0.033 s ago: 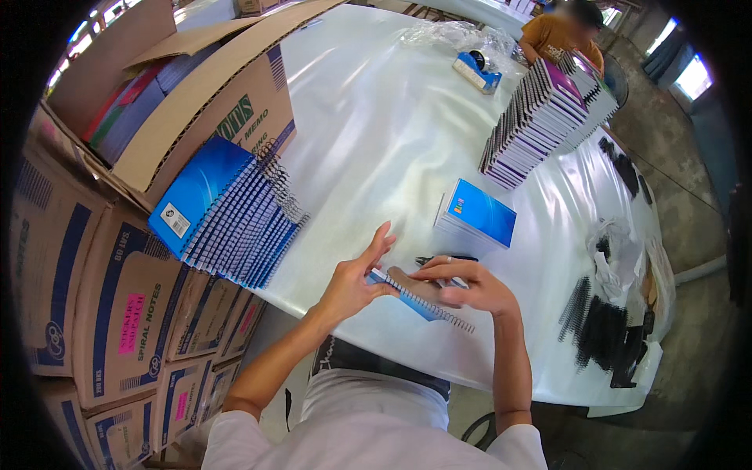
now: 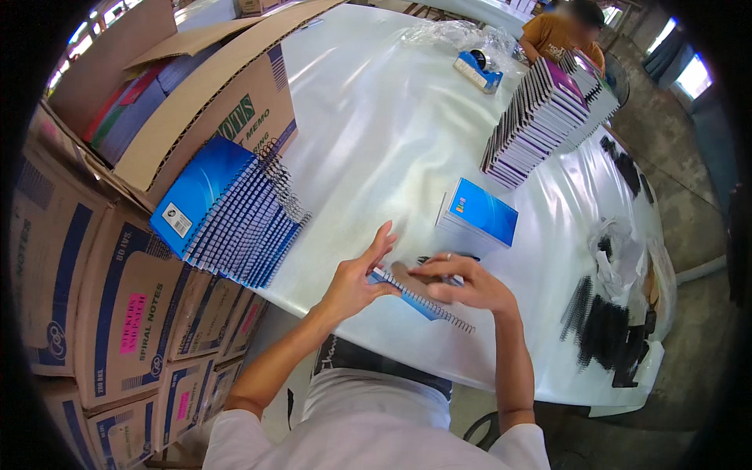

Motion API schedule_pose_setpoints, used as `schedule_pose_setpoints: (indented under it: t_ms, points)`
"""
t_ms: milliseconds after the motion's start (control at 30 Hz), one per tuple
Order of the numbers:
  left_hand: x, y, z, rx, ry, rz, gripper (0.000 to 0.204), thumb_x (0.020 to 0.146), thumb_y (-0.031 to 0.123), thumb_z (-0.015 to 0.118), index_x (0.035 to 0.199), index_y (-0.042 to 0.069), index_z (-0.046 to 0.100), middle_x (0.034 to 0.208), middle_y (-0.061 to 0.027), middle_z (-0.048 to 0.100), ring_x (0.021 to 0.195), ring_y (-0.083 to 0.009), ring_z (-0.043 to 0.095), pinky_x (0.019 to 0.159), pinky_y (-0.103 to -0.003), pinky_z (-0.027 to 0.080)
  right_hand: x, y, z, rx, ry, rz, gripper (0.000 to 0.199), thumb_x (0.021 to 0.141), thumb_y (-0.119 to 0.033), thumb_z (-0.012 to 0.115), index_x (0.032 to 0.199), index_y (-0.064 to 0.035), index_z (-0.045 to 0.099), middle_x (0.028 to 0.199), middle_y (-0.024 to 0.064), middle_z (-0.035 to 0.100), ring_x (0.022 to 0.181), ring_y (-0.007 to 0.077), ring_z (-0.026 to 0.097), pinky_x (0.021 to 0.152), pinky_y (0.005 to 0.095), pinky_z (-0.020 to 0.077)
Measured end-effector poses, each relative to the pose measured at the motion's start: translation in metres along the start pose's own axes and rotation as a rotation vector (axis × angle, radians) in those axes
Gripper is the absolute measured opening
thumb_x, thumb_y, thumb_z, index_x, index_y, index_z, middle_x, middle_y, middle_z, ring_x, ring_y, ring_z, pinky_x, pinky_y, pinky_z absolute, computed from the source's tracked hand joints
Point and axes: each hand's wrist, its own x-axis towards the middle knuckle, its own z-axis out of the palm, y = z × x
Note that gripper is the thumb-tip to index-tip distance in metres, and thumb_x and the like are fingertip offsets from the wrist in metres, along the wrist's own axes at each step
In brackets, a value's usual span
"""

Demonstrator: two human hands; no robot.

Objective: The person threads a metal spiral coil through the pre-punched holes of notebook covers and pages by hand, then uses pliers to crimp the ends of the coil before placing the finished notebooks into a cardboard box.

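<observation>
A small blue spiral notebook (image 2: 419, 305) is tilted close to the table's near edge. A metal coil (image 2: 458, 320) runs along its edge, with a loose end sticking out at the right. My left hand (image 2: 353, 283) grips the notebook's left end between thumb and fingers, the index finger raised. Bent fingers of my right hand (image 2: 468, 283) hold a brown rounded piece (image 2: 407, 276) against the coiled edge; its exact kind is unclear. Just beyond that hand lies a dark-handled tool (image 2: 424, 259), partly hidden.
Blue spiral notebooks (image 2: 227, 207) are stacked left, by an open carton (image 2: 270, 102). Uncoiled blue pads (image 2: 482, 211) lie ahead. Purple notebooks (image 2: 536, 117), a tape dispenser (image 2: 478, 72) and a person (image 2: 548, 35) are farther off. Black coils (image 2: 599, 329) lie right.
The right fingers and the brown piece have shifted slightly to the right along the coil. My left hand keeps its grip on the notebook.
</observation>
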Motion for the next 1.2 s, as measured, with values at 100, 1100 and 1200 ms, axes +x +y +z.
schedule_pose_setpoints:
  t_ms: [100,1100,1200]
  points:
    - [0.002,0.003,0.0,-0.048,0.009,-0.002,0.116,0.066,0.006,0.086,0.156,0.024,0.016,0.149,-0.0162,0.044,0.132,-0.0288,0.05,0.103,-0.035,0.045,0.007,-0.004,-0.002,-0.092,0.017,0.082,0.045,0.087,-0.035,0.068,0.121,-0.0057,0.069,0.105,0.0116,0.065,0.096,0.0213,0.058,0.084,0.0315,0.045]
    - [-0.016,0.002,0.008,0.955,0.205,0.232,0.063,0.093,0.025,0.062,0.149,0.012,0.037,0.148,-0.016,0.045,0.131,-0.0436,0.044,0.107,-0.059,0.031,-0.027,0.04,0.076,-1.0,0.613,-0.064,0.044,0.081,-0.017,0.074,0.124,-0.0156,0.064,0.107,0.0129,0.055,0.099,0.0297,0.054,0.085,0.0433,0.0448]
    - [-0.018,0.006,0.01,0.966,0.215,0.22,0.063,0.093,0.024,0.062,0.15,0.013,0.036,0.146,-0.0162,0.046,0.129,-0.043,0.046,0.107,-0.059,0.031,-0.024,0.013,0.095,-0.929,0.597,-0.163,0.043,0.08,-0.018,0.075,0.121,-0.0168,0.066,0.105,0.0105,0.056,0.096,0.0275,0.054,0.081,0.0408,0.0449]
